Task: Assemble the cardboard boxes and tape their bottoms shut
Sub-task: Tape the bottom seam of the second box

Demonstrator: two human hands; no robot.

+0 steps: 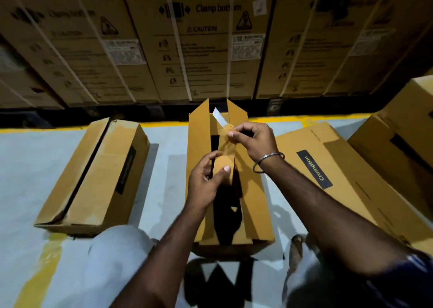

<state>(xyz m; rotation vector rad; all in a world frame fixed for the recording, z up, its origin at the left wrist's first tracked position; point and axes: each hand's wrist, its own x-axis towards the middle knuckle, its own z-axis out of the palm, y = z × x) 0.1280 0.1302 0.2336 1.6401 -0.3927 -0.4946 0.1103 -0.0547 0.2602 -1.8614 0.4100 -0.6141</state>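
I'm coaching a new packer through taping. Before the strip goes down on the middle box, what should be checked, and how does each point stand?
1. Tape roll held firmly by left hand: ok.
2. Free tape end pinched by right hand: ok.
3. Middle box flaps closed flat: not ok, they stand open.
4. Strip long enough for the seam: not ok.
5. Adhesive side faces down: cannot tell.

right wrist: metal bangle (268, 162) | trousers (112, 261): light grey | arms bare
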